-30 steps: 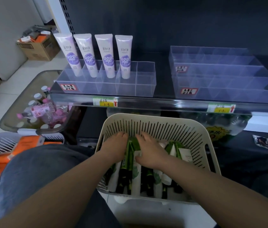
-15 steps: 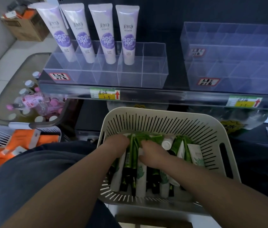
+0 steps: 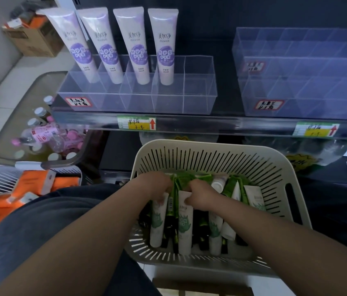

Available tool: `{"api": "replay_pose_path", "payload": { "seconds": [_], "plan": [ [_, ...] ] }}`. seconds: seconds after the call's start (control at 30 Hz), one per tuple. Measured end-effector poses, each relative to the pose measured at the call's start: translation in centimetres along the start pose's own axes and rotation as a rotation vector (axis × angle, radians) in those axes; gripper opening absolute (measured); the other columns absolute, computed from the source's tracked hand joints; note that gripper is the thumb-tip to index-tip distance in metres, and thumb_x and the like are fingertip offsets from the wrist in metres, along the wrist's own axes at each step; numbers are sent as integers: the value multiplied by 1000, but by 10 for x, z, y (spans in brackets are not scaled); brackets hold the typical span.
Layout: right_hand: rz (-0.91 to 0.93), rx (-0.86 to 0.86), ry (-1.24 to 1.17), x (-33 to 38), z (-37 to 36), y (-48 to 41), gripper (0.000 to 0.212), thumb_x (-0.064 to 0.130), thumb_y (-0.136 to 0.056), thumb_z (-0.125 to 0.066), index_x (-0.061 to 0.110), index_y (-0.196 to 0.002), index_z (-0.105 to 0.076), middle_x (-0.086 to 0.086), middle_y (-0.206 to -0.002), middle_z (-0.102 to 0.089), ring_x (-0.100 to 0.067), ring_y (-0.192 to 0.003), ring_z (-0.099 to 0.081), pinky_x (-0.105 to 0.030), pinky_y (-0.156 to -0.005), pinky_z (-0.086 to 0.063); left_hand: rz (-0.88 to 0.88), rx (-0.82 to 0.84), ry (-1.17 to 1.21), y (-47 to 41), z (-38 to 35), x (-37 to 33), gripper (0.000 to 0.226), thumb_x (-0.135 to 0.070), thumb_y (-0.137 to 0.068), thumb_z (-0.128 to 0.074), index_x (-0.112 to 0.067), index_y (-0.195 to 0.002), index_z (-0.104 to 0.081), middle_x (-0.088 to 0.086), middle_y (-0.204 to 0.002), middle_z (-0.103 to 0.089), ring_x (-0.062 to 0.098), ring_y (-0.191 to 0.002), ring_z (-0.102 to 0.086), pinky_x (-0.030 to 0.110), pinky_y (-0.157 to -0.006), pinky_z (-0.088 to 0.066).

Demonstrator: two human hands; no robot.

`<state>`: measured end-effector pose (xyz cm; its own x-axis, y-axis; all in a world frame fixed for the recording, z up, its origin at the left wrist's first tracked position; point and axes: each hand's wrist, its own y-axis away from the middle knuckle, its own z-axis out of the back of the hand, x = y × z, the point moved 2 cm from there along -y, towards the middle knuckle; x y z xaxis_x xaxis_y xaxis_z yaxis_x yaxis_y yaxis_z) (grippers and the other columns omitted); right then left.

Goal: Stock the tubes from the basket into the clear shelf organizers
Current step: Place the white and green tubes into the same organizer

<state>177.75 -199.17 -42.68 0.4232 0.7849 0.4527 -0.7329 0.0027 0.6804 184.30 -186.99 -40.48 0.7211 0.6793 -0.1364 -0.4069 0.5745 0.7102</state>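
Tubes, green and white, heaped lengthwise in the basket, ends pointing both ways. Probably light, soft-walled and glossy; likely to dent under a hard squeeze and to slide against each other when one is pulled out. Best taken by the flat crimped end or low on the shoulder by the cap, where stiffest, rather than mid-body.

Right hand curled down over the far end of a white tube, fingertips pinching its top edge. Left hand just beside it, fingers bent down into the pile over another pale tube; cannot tell whether closed round it or only resting there. Both forearms reaching in over the near rim.

Above and behind the basket, on the shelf, two clear organizers. Left organizer holding four purple tubes, upright, cap down, one to each back compartment; fifth back compartment and front row bare. Right organizer, well apart from it, with nothing in any visible compartment. Seemingly early in the job: basket full, nothing green on the shelf. Handwritten labels on both fronts, too blurred to read. Price tags along the shelf edge.

Farther left, on the floor, a tray of small bottles, a crate of orange packs and a cardboard box.
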Motion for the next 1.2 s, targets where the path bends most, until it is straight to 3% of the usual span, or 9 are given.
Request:
{"api": "replay_pose_path", "payload": {
  "seconds": [0.07,0.13,0.2,0.37,0.53,0.73,0.97,1.1,1.2],
  "plan": [
    [3,-12,-26,1,2,5,17,9,-85,-59,1,-70,-58,-11,-75,-58,-25,-84,-60,-26,-53,-40,-12,1,18,5,-1,-1,23,-20,-84,-66,-11,-103,-57,6,-110,-58,21,-98,-52,28,-75,-38],
    [22,-26,-48,4,4,11,23,9,-84,-62,-10,-97,-64,-22,-100,-65,-31,-94,-64,-38,-71,-53,-16,-3,33,10,-1,-2,23,-22,-83,-67,-12,-100,-56,6,-105,-58,20,-93,-51,28,-74,-38],
    [56,-35,-41,7,7,19,25,11,-83,-65,-6,-103,-64,-20,-107,-65,-29,-95,-64,-42,-81,-53,-13,-13,59,15,-1,-5,25,-22,-83,-68,-10,-102,-57,6,-108,-59,21,-97,-54,28,-74,-38],
    [146,-75,1,12,14,34,22,14,-83,-66,6,-104,-64,-10,-109,-63,-23,-97,-60,-32,-74,-49,-27,-59,78,31,2,-12,25,-17,-82,-68,-13,-106,-61,5,-112,-60,21,-102,-55,29,-80,-43],
    [216,-150,5,20,31,51,20,16,-82,-68,12,-101,-65,-4,-104,-64,-17,-94,-59,-25,-71,-42,-33,-213,108,56,22,-16,19,-15,-83,-65,-13,-102,-66,1,-107,-63,18,-101,-56,27,-81,-42],
    [317,-254,-70,48,68,74,14,14,-81,-69,23,-90,-63,6,-91,-60,-11,-87,-57,-23,-71,-43,-4,-450,245,99,53,-7,19,-16,-86,-62,-19,-104,-68,-9,-97,-59,6,-89,-50,22,-79,-40],
    [457,-397,-64,99,115,94,14,12,-80,-69,16,-94,-69,3,-94,-66,-13,-89,-61,-28,-78,-48,55,-657,241,149,101,19,20,-12,-86,-62,-14,-103,-70,1,-105,-68,16,-98,-60,26,-84,-45],
    [516,-442,-103,130,136,102,18,9,-81,-68,13,-99,-69,0,-100,-67,-14,-93,-61,-32,-85,-50,104,-735,269,179,124,39,20,-11,-89,-59,-13,-107,-69,1,-109,-68,12,-93,-58,19,-77,-39],
    [557,-461,-122,152,151,105,19,8,-81,-68,14,-99,-69,2,-98,-66,-13,-94,-62,-30,-83,-50,151,-818,240,197,141,51,21,-13,-92,-56,-16,-108,-68,-3,-104,-67,4,-86,-51,3,-60,-33]
  ]
}}
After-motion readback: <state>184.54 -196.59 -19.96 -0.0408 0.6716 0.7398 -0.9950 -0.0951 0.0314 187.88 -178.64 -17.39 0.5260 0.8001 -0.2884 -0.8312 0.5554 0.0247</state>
